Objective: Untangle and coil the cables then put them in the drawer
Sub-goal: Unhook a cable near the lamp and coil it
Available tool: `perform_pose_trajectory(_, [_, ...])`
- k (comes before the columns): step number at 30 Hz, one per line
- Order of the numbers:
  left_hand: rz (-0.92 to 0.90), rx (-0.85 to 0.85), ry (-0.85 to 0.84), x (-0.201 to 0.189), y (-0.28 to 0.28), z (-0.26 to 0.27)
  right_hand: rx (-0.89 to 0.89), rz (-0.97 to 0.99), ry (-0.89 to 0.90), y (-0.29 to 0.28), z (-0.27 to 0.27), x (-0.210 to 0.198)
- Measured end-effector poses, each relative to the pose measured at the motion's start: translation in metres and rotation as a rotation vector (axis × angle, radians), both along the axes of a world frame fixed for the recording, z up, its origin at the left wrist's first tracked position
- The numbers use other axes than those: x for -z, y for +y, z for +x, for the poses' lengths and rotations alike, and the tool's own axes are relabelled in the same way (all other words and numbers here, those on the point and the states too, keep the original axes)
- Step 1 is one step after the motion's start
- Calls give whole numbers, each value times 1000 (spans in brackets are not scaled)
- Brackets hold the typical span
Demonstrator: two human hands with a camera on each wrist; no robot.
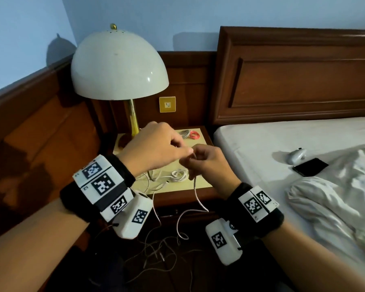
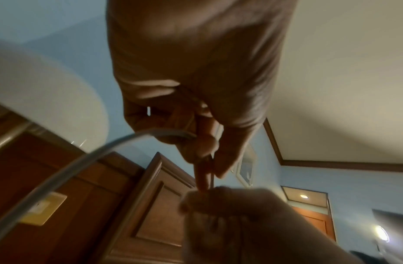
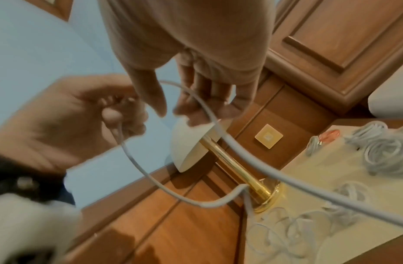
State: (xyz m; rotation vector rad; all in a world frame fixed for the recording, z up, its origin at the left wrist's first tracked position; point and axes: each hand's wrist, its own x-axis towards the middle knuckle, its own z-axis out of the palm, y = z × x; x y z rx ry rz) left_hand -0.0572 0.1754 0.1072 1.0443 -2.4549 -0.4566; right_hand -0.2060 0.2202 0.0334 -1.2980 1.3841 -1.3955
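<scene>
step: coiling white cable (image 1: 195,186) above table (image 1: 200,182) | left hand (image 1: 156,147) pinches its end | right hand (image 1: 209,163) grip apparently pinches loop | advice: feed even loops, keep slack untwisted

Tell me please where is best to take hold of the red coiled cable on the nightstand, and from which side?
Probably from above: the red coiled cable lies flat on the nightstand, so pinch across its bundled ring on the right side. A grey coil lies close on its left, and the lamp crowds that side.
</scene>
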Motion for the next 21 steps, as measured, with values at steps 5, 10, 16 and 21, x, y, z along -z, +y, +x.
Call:
perform_pose_trajectory(5, [382, -24, 75, 53, -6, 17, 228, -56, -380, 13, -25, 3])
perform_pose_trajectory(10, [504, -197, 143, 119, -9, 59, 377, 42, -514, 39, -61, 44])
perform_pose_trajectory(16, [581, -458, 52, 191, -11, 99, 525, 176, -564, 70, -82, 84])
perform_pose_trajectory(21, [624, -580, 216, 204, -17, 118, 620, 209, -523, 74, -93, 99])
